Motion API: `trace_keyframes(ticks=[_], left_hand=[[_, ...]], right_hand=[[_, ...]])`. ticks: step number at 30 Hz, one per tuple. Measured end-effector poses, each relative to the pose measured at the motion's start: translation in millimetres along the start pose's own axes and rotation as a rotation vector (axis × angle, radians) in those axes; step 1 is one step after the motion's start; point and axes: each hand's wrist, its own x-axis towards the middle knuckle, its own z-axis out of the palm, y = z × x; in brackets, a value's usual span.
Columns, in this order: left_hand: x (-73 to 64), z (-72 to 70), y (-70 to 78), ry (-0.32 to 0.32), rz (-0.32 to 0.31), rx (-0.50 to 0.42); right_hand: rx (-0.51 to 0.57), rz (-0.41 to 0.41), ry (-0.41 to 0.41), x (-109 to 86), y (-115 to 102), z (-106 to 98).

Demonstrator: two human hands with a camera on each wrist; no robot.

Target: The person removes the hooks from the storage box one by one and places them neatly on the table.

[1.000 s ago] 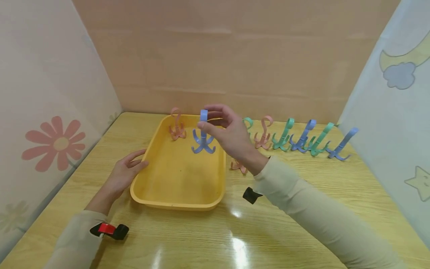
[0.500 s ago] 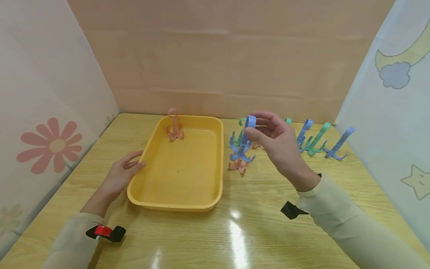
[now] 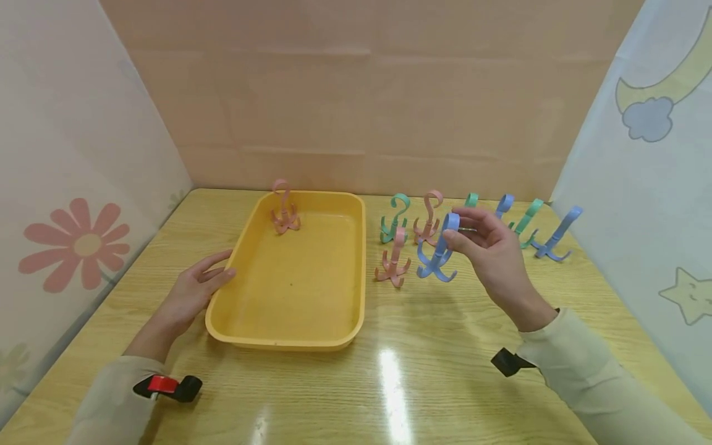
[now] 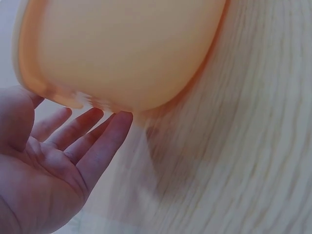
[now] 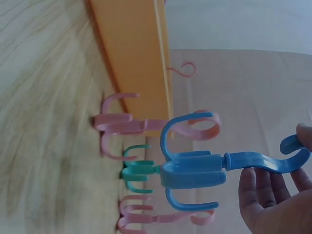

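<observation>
My right hand (image 3: 486, 250) pinches a blue multi-prong hanging hook (image 5: 195, 170) by its curved top, prongs downward, close over the table. In the right wrist view the fingers lie under the curl, with the thumb at its tip. My left hand (image 3: 191, 287) holds the left rim of a yellow plastic tray (image 3: 289, 343), thumb over the rim and fingers (image 4: 109, 146) against the outer wall. A pink hook (image 3: 286, 216) stands inside the tray at the far left corner. Just left of the held hook stands another pink hook (image 3: 394, 269) on the table.
Behind them a green hook (image 3: 396, 222) and a pink hook (image 3: 428, 225) stand in a row. To the right, partly behind my right hand, are several more green and blue hooks, with a blue hook (image 3: 556, 238) at the end. Covered walls (image 3: 311, 105) enclose the table.
My right hand has carried the blue hook from over the tray rightward and down, past the near pink hook. The left hand has stayed at the tray's rim.
</observation>
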Motion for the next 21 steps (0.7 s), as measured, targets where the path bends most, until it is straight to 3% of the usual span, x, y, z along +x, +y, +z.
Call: trace_keyframes(ticks=[11, 21], left_hand=[[-4.5, -2.2, -2.7, -0.009, 0.007, 0.023], [-5.4, -0.2, -1.6, -0.001, 0.022, 0.005]], right_hand=[[-0.062, 0.041, 0.0, 7.5, 41, -6], [-0.116, 0.114, -0.019, 12.4, 58, -2]])
